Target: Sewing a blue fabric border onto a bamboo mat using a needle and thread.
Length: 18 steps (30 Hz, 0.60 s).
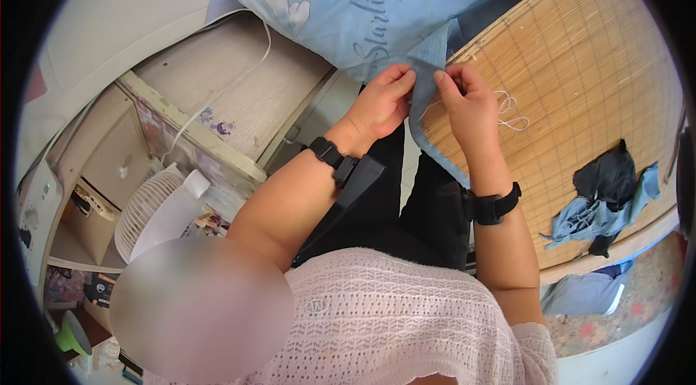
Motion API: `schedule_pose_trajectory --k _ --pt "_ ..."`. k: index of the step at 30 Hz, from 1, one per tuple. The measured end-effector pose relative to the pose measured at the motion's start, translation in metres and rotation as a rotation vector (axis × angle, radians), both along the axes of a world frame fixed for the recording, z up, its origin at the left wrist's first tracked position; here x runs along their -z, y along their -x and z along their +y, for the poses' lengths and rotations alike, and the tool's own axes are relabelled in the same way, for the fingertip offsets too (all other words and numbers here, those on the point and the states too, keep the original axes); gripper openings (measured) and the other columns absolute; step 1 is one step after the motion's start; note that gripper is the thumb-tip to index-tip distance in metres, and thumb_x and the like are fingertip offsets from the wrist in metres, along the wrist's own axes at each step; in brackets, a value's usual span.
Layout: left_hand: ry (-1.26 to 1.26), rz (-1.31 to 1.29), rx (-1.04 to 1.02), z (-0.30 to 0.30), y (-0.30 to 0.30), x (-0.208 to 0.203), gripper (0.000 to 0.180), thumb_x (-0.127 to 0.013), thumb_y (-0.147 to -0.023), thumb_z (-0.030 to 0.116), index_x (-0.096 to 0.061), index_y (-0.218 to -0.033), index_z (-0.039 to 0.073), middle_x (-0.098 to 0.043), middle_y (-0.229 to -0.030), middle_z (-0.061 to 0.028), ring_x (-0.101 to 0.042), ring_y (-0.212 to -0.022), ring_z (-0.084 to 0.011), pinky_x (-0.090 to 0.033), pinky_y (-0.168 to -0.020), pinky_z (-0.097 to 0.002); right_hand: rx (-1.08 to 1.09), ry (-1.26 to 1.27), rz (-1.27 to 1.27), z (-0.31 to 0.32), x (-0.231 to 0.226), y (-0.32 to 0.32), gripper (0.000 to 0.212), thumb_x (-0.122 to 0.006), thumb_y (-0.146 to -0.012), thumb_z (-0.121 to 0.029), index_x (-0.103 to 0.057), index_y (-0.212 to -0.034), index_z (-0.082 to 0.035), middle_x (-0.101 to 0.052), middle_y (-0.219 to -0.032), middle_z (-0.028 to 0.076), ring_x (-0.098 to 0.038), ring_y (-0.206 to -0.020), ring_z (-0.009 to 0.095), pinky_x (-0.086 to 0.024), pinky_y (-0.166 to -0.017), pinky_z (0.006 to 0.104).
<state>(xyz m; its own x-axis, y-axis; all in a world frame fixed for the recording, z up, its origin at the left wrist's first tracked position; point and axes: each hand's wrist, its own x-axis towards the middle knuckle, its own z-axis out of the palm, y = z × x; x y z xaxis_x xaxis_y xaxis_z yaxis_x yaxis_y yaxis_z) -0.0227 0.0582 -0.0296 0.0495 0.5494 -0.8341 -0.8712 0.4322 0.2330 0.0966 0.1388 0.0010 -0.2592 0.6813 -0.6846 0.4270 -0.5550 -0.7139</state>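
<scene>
A piece of blue-grey denim cloth (430,88) hangs between my two hands, its long narrow part trailing down over my lap. My left hand (384,98) is closed, thumb and forefinger pinching the left edge of the denim. On the other edge my right hand (471,106) pinches the cloth in the same way, a short gap from the left. Loose loops of thin white thread (513,122) lie on a bamboo mat (565,59) just right of my right hand. Whether a needle is between my fingers is too small to tell.
A light blue printed cloth (312,8) spreads ahead of me. Black and denim scraps (605,196) lie on the mat at right. To the left stand a wooden cabinet (232,73), a white cord (217,102) and a white fan (156,211). Folded grey cloth (587,291) lies beyond the mat's near edge.
</scene>
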Motion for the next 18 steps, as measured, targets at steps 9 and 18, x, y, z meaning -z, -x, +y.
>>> schedule_pose_trajectory --k 9,18 --pt "-0.014 0.073 0.381 0.018 0.006 0.013 0.015 -0.055 -0.083 0.017 -0.054 -0.095 0.007 -0.053 -0.08 0.0015 -0.046 -0.068 -0.0058 -0.037 -0.061 -0.0195 0.075 -0.034 0.128 -0.01 0.012 -0.007 0.013 -0.062 -0.078 -0.013 -0.057 -0.081 -0.002 -0.053 -0.066 0.0 -0.047 -0.062 0.007 -0.04 -0.057 0.0216" --pt "0.033 0.262 0.53 0.032 0.0 -0.003 0.014 -0.052 -0.086 0.017 -0.054 -0.095 0.007 -0.056 -0.084 0.0019 -0.049 -0.073 -0.0069 -0.039 -0.064 -0.0215 0.271 0.048 0.191 -0.022 0.032 -0.014 0.013 -0.061 -0.079 -0.013 -0.056 -0.081 -0.002 -0.052 -0.068 -0.002 -0.046 -0.064 0.005 -0.04 -0.059 0.02"
